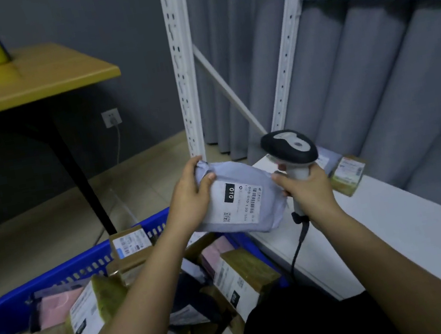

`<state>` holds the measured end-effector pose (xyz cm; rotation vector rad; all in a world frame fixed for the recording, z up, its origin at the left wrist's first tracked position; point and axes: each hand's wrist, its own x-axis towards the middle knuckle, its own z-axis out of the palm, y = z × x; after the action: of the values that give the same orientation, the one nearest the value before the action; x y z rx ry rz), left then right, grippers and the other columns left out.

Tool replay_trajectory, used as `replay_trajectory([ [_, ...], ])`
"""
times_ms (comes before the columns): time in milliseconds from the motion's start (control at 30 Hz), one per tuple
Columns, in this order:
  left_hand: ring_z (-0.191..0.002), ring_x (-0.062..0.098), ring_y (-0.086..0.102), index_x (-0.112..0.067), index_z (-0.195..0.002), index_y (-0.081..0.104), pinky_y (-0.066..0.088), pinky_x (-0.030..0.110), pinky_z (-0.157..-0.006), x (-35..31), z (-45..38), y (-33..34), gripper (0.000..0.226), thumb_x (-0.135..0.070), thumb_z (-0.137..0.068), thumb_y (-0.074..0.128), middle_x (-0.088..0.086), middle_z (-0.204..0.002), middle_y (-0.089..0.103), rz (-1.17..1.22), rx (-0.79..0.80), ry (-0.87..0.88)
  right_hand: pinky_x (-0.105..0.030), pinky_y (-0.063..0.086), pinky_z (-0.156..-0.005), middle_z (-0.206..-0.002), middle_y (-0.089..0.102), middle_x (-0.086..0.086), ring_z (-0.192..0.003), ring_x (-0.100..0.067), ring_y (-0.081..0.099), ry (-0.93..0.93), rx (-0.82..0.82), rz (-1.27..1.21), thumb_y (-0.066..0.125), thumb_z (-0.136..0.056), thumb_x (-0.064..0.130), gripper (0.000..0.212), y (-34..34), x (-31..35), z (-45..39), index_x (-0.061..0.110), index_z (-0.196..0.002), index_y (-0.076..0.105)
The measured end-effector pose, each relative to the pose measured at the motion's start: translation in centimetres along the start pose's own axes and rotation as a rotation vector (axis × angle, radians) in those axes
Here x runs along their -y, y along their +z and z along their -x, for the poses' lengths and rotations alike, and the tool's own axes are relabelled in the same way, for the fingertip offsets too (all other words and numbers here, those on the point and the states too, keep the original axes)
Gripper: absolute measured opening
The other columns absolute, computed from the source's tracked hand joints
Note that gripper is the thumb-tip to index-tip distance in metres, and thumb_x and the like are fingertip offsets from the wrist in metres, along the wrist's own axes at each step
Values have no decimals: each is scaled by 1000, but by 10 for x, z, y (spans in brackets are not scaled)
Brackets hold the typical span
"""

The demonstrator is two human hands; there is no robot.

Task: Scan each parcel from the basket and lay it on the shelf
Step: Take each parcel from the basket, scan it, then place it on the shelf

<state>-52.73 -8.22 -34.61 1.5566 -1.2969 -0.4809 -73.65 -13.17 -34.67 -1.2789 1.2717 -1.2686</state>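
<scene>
Nearest, the blue basket (57, 277) sits low at the left, heaped with boxes and mailers, its near rim cut off by the bottom of the view and partly hidden under both forearms; a dark shape at the bottom centre hides its right near corner; above the basket's far right corner the left hand (187, 201) grasps the grey mailer parcel (244, 200) by its left end, thumb on top beside the black "010" patch, fingers curled beneath and unseen; the parcel's long axis runs left-far to right-near, its white label (241, 202) facing up; the right hand (306, 190) is clenched round the handle of the barcode scanner (289, 148), its fingertips touching the parcel's right end; the scanner head stands above and just right of the label, and whether its window points at the barcode cannot be told, since only the back of the head shows; judged from this, the scan turns on tilting the head down and left toward the label; the white shelf (398, 224) lies right of both hands, the right hand nearer, with a labelled box (349, 177) already near its far edge; a second parcel behind the scanner is mostly hidden
</scene>
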Motion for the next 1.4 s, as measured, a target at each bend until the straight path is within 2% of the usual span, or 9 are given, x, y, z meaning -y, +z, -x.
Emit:
replay_trajectory([
  [100,-104,15,53,-24,-136,39,42,31,-84,3,1,11,40,-28,-97,50,-2,-121,52,198,-105,-206,-37,56,-81,-108,66,-6,-87,-19,64,51,-146,-21,79,-79,18,47,-16,-10,-3,11,-119,57],
  [233,-116,26,54,-23,-135,40,46,49,-100,8,4,29,41,-27,-96,53,7,-131,52,624,-139,-511,-22,51,-57,-95,66,-3,-64,-12,55,152,-152,-179,80,-79,21,44,-31,-21,0,9,-117,60],
  [400,-114,28,56,-31,-134,35,54,42,-83,5,21,57,51,-10,-93,57,3,-131,50,860,121,-582,-20,50,-52,-86,65,-4,-57,-11,53,205,-150,-362,79,-80,18,40,-36,-27,-4,4,-113,62],
  [700,-113,22,62,-17,-135,46,47,42,-101,6,22,79,59,3,-83,64,3,-123,65,506,617,-529,-37,59,-74,-108,73,-9,-95,-24,71,242,16,-353,74,-80,-1,43,-49,-52,-15,3,-120,61],
  [833,-110,19,63,-21,-127,52,49,39,-99,-1,16,94,35,-36,-95,53,2,-121,66,465,584,-567,-27,59,-65,-102,74,-6,-88,-18,72,200,21,-313,72,-81,-3,35,-48,-50,-17,5,-114,63],
  [967,-106,24,63,-13,-125,51,53,34,-80,12,9,102,34,-22,-93,60,7,-119,66,388,403,-603,-22,48,-59,-89,66,-3,-75,-17,60,184,-12,-170,72,-86,10,15,-51,-47,-15,16,-95,62],
  [1100,-101,29,65,-13,-123,52,54,50,-86,26,-4,94,38,-15,-88,66,8,-115,66,445,235,-685,-25,46,-58,-86,63,-1,-63,-15,54,285,46,-81,72,-85,21,22,-60,-40,-9,20,-103,59],
  [1267,-81,13,62,-11,-123,50,50,20,-45,31,-17,90,34,-10,-91,62,5,-113,63,387,132,-637,-20,45,-49,-79,60,-2,-55,-11,53,279,201,57,75,-83,22,20,-65,-37,1,19,-95,60],
  [1400,-89,17,63,-12,-127,50,49,26,-58,38,-22,89,41,-17,-89,65,8,-120,64,334,120,-641,-23,46,-52,-73,60,-3,-52,-8,52,285,249,38,79,-79,20,21,-66,-34,6,11,-92,65],
])
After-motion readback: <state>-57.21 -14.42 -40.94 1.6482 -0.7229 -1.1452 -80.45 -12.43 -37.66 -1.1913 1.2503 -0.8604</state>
